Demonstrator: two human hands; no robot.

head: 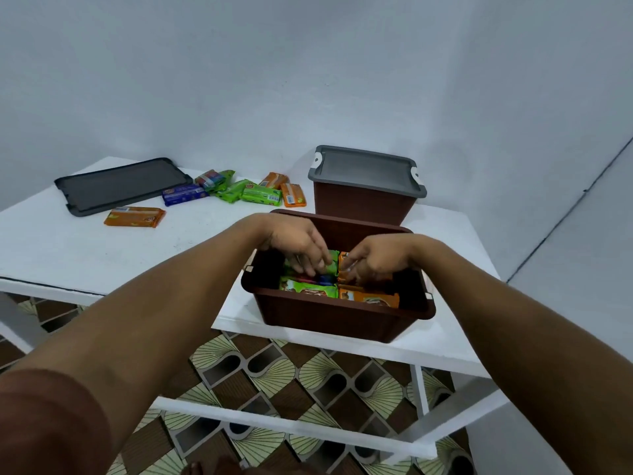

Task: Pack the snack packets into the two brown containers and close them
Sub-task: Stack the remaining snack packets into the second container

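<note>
An open brown container [329, 318] sits at the table's front edge, holding green and orange snack packets. Both my hands reach into it. My left hand [294, 243] has its fingers on a green packet [330, 265]. My right hand [376, 258] presses on an orange packet [344, 274] beside it. A second brown container [359, 205] stands behind, shut with a grey lid [366, 171]. Loose packets lie on the table at the back: an orange one [134, 217], a blue one [185, 194], green ones [260, 194] and more orange ones [293, 195].
A loose grey lid [121, 185] lies flat at the table's back left. The white table [68, 248] stands in a corner of pale walls. Patterned floor shows below the table's front edge.
</note>
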